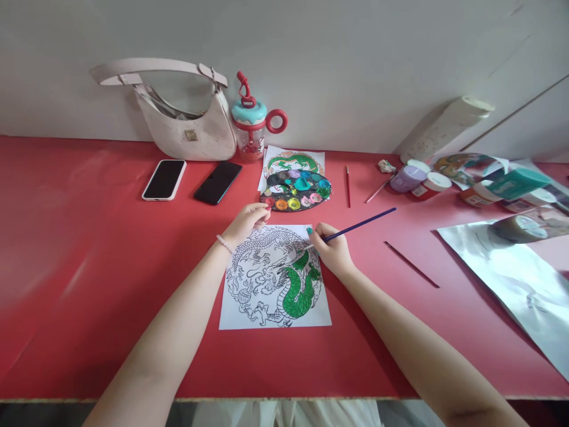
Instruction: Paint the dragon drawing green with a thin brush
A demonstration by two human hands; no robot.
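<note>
A paintbrush (361, 223) with a dark blue handle is held in my right hand (331, 248). Its tip touches the upper right of a printed dragon drawing (260, 290), where part of the dragon's body is painted green. My left hand (249, 224) rests at the sheet's top left edge with fingers curled together, right by the near left rim of the paint palette (296, 191). Whether those fingers pinch anything is hidden. Wells of several colours fill the dark palette, which lies partly over a coloured dragon picture (293, 159).
Two phones (164, 179) lie at the back left, before a pale handbag (191, 127) and a lidded cup (250, 127). Rightward are a red brush (348, 187), a thin dark brush (411, 264), paint jars (431, 185), a white roll (447, 127) and a silvery sheet (511, 279).
</note>
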